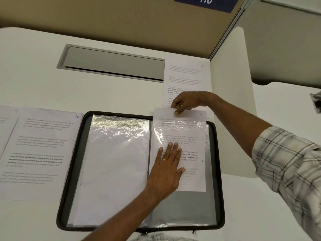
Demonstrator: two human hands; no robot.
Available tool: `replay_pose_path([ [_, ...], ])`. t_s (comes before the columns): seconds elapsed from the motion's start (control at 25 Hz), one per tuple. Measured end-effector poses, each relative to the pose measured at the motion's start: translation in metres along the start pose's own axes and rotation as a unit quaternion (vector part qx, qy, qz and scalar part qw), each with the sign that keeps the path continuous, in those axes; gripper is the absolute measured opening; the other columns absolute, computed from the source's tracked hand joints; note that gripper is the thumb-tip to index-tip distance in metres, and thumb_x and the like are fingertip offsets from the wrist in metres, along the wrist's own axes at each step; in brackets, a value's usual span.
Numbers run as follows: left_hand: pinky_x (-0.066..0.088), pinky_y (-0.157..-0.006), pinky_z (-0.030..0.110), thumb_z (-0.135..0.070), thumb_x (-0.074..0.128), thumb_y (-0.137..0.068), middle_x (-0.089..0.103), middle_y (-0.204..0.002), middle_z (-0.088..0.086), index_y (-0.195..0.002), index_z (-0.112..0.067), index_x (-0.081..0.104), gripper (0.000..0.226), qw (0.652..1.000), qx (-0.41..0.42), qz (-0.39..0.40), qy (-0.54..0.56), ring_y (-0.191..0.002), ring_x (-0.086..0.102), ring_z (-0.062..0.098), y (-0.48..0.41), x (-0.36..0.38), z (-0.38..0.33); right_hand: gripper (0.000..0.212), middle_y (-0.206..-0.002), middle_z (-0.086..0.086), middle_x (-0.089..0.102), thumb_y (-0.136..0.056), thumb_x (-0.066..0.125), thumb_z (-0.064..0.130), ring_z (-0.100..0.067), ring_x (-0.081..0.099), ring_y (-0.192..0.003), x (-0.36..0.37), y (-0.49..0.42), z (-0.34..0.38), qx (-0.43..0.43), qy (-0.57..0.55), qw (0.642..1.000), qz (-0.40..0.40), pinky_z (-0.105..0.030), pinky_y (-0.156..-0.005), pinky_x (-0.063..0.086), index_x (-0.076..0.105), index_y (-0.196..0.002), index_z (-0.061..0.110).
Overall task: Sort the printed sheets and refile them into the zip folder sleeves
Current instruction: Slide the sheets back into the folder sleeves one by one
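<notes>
One sheet (192, 181) sits partway down the right sleeve (182, 206) of the zip folder (72, 171). My right hand (186, 101) pinches its top edge; my left hand (166, 169), fingers straight, presses it flat. Loose sheets (43, 145) on the bench (43, 66) await filing.

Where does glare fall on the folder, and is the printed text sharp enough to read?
Head view: bright glare crosses the top of the left sleeve and crinkles over the half-inserted sheet; head view: print is soft, with only the bold lines on the loose page at left partly readable; head view: the wide lens bows the folder sides.
</notes>
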State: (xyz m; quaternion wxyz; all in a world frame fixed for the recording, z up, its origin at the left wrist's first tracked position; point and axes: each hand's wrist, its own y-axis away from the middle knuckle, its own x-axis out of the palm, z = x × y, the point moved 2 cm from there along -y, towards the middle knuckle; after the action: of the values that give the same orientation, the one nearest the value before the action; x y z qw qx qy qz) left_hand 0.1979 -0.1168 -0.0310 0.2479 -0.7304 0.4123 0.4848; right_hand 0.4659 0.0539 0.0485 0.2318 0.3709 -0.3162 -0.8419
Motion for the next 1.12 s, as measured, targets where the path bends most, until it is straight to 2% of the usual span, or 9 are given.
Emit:
replay_pose_path([
  [0.12, 0.009, -0.126, 0.049, -0.049, 0.032, -0.11, 0.007, -0.173, 0.008, -0.164, -0.01, 0.016, 0.069, 1.0, 0.002, 0.004, 0.003, -0.16, 0.002, 0.024, 0.011, 0.003, -0.004, 0.02, -0.073, 0.012, 0.068, -0.084, 0.083, 0.01, -0.007, 0.061, -0.075, -0.001, 0.007, -0.002, -0.02, -0.063, 0.996, -0.064, -0.025, -0.073, 0.054, 0.078, -0.103, 0.012],
  [0.24, 0.009, -0.126, 0.049, -0.049, 0.034, -0.11, 0.008, -0.173, 0.009, -0.164, -0.01, 0.017, 0.069, 1.0, 0.003, 0.002, -0.005, -0.16, 0.003, 0.024, 0.019, 0.004, -0.007, 0.018, -0.079, 0.005, 0.07, -0.085, 0.081, 0.009, -0.01, 0.063, -0.08, 0.016, 0.012, -0.002, -0.008, -0.053, 0.998, -0.032, -0.026, -0.077, 0.056, 0.077, -0.102, 0.013],
  [0.4, 0.006, -0.127, 0.049, -0.049, 0.03, -0.11, 0.004, -0.173, 0.008, -0.165, -0.011, 0.013, 0.069, 1.0, -0.001, 0.002, -0.014, -0.16, -0.001, 0.024, 0.026, 0.002, -0.011, 0.021, -0.082, 0.003, 0.071, -0.085, 0.082, 0.015, -0.014, 0.059, -0.074, 0.04, 0.014, -0.002, 0.001, -0.02, 1.0, 0.023, -0.018, -0.067, 0.05, 0.078, -0.106, 0.014],
  [0.56, 0.006, -0.126, 0.05, -0.049, 0.031, -0.11, 0.002, -0.173, 0.007, -0.165, -0.011, 0.014, 0.069, 1.0, -0.01, 0.007, -0.021, -0.16, -0.003, 0.023, 0.028, 0.002, -0.012, 0.021, -0.088, 0.017, 0.075, -0.084, 0.083, 0.02, 0.012, 0.063, -0.074, 0.049, 0.017, 0.005, 0.0, 0.024, 1.0, 0.015, -0.003, -0.072, 0.044, 0.079, -0.104, 0.023],
  [0.68, 0.006, -0.125, 0.05, -0.049, 0.033, -0.109, 0.003, -0.173, 0.008, -0.164, -0.011, 0.016, 0.069, 1.0, -0.011, 0.005, -0.026, -0.16, -0.003, 0.024, 0.029, 0.002, -0.015, 0.023, -0.107, 0.008, 0.077, -0.083, 0.084, 0.022, -0.001, 0.069, -0.094, 0.057, 0.02, 0.005, 0.011, 0.026, 0.999, 0.021, -0.016, -0.086, 0.05, 0.079, -0.106, 0.024],
  [0.84, 0.005, -0.125, 0.051, -0.05, 0.032, -0.109, 0.006, -0.173, 0.008, -0.164, -0.012, 0.017, 0.069, 1.0, -0.014, 0.005, -0.019, -0.16, 0.0, 0.025, 0.03, 0.005, -0.022, 0.023, -0.104, 0.01, 0.075, -0.088, 0.08, 0.019, 0.001, 0.066, -0.084, 0.069, 0.028, 0.011, 0.028, 0.033, 0.999, 0.03, -0.008, -0.07, 0.049, 0.077, -0.11, 0.022],
  [0.96, 0.002, -0.126, 0.051, -0.054, 0.026, -0.109, 0.003, -0.173, 0.006, -0.165, -0.013, 0.014, 0.07, 1.0, -0.025, 0.009, -0.014, -0.16, -0.003, 0.023, 0.031, 0.007, -0.027, 0.018, -0.112, -0.001, 0.076, -0.089, 0.079, 0.015, -0.01, 0.068, -0.09, 0.075, 0.034, 0.012, 0.032, 0.012, 0.999, 0.038, -0.016, -0.077, 0.057, 0.078, -0.103, 0.025],
  [1.04, -0.002, -0.127, 0.051, -0.056, 0.022, -0.108, -0.002, -0.173, 0.005, -0.165, -0.014, 0.01, 0.072, 1.0, -0.025, 0.013, -0.008, -0.16, -0.008, 0.022, 0.032, 0.009, -0.03, 0.014, -0.107, 0.0, 0.077, -0.09, 0.076, 0.016, -0.014, 0.07, -0.094, 0.072, 0.041, 0.014, 0.025, 0.029, 0.999, -0.024, -0.025, -0.085, 0.058, 0.079, -0.102, 0.022],
  [1.12, -0.004, -0.127, 0.05, -0.058, 0.021, -0.108, -0.004, -0.173, 0.005, -0.166, -0.014, 0.009, 0.073, 1.0, -0.025, 0.013, -0.003, -0.159, -0.011, 0.021, 0.032, 0.01, -0.035, 0.019, -0.098, 0.0, 0.077, -0.098, 0.066, 0.029, -0.018, 0.071, -0.096, 0.065, 0.05, 0.013, 0.034, 0.04, 0.992, -0.114, -0.034, -0.093, 0.055, 0.077, -0.105, 0.015],
])
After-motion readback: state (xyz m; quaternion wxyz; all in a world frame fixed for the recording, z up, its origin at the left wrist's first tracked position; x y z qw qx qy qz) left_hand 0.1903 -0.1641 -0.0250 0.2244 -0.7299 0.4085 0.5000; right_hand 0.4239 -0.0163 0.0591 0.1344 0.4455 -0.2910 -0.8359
